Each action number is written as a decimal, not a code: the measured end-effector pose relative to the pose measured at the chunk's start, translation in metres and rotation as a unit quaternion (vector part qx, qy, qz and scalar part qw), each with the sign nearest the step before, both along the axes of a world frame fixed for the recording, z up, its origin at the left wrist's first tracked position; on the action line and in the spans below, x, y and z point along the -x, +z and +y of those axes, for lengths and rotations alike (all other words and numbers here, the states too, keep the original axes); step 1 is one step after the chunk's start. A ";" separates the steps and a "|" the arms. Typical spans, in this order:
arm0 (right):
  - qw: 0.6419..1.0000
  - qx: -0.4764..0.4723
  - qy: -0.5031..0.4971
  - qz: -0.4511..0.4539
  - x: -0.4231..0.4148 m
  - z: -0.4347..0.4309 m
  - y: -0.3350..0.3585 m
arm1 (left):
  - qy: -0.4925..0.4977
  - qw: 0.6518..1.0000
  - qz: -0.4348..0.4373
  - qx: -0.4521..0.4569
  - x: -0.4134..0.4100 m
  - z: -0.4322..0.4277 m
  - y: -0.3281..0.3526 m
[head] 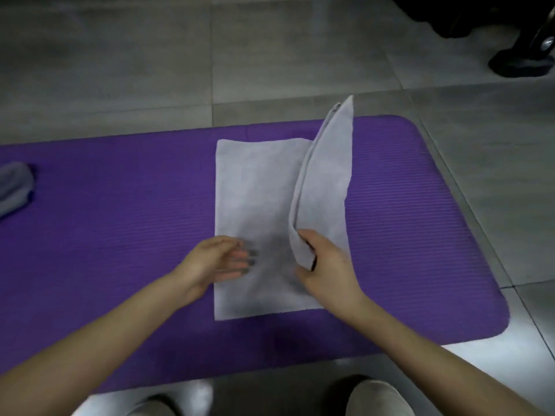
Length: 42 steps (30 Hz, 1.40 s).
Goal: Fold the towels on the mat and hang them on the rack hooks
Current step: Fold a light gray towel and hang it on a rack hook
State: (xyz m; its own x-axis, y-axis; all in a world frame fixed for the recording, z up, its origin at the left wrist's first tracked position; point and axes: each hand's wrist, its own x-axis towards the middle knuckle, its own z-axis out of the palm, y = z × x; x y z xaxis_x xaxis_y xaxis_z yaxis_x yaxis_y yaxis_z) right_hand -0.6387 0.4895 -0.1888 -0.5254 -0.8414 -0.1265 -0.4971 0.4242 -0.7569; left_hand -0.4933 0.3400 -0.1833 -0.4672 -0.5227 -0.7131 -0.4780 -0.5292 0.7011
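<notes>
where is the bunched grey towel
In the head view the bunched grey towel lies on the purple mat at the far left edge, well left of the left hand and the half-folded towel.

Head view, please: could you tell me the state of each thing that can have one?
Grey towel: spread on the mat, right side lifted mid-fold.
Right hand: grips the lifted edge.
Left hand: open, fingers straight over the towel.
Second towel: bundled at the mat's left end.
Purple mat: flat on the floor.
</notes>
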 end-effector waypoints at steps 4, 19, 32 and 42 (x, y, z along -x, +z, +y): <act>0.977 -0.147 0.120 -0.095 -0.017 -0.009 -0.026 | 0.090 0.992 0.001 -0.085 -0.017 0.002 -0.032; 0.991 -0.005 -0.136 0.019 0.066 -0.175 -0.056 | 0.115 0.993 0.038 0.001 0.044 -0.038 -0.062; 0.971 -0.054 -0.197 0.125 0.097 -0.222 -0.111 | 0.019 0.992 0.009 0.121 0.090 -0.058 -0.090; 0.955 0.077 -0.278 -0.073 0.103 -0.211 -0.099 | -0.064 0.977 -0.028 0.202 0.091 -0.052 -0.079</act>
